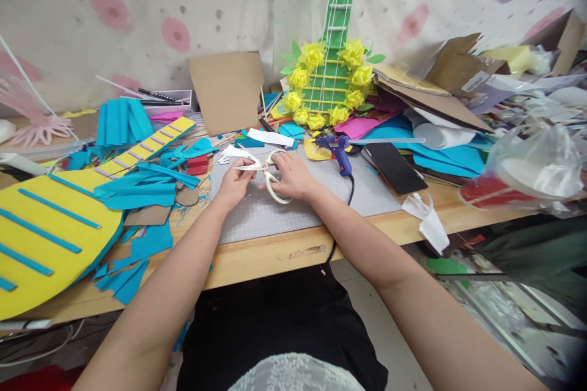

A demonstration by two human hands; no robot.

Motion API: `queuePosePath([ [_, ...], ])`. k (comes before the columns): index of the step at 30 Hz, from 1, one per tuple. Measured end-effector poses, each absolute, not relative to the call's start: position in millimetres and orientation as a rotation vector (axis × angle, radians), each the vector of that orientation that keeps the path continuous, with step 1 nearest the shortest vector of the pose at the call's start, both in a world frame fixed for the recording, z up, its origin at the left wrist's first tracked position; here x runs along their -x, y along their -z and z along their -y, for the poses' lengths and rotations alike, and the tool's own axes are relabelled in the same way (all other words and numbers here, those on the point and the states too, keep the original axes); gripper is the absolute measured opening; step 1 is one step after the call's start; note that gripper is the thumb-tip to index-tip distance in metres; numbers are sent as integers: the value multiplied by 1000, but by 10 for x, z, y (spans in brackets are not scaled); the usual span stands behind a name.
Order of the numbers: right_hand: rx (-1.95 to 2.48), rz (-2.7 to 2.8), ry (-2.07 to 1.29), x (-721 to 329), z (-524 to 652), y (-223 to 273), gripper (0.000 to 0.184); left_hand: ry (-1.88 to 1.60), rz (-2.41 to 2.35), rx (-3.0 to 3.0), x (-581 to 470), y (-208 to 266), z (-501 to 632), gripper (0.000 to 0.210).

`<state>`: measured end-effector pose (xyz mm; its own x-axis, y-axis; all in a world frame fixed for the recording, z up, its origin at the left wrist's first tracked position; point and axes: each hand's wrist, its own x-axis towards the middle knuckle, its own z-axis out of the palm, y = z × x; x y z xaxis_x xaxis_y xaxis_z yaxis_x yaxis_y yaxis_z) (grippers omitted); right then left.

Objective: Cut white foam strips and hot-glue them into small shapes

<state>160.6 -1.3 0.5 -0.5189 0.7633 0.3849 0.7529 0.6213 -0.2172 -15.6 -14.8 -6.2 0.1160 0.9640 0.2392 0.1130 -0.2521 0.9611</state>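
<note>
My right hand [293,176] grips a pair of scissors [271,183] with white handles, fingers through the loops. The blades are spread apart and point left, over my left hand. My left hand [235,183] is closed in a pinch beside the blades; what its fingers hold is too small or hidden to make out. Both hands are above a grey cutting mat [261,220]. Small white scraps [224,159] lie just beyond the left hand, and a white paper strip [271,137] rests behind the scissors.
A blue glue gun [340,153] and a black phone [395,166] lie to the right. At left is a yellow guitar shape [50,220] among blue scraps [142,189]. A green guitar shape [337,61] with yellow flowers stands behind. A bagged red-and-white cup [504,180] lies far right.
</note>
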Motion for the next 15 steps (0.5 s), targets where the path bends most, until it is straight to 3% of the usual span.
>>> queuePosePath([
  [15, 1431, 2375, -242, -1574, 65, -66, 33, -1317, -1076, -1429, 144, 93, 136, 14],
])
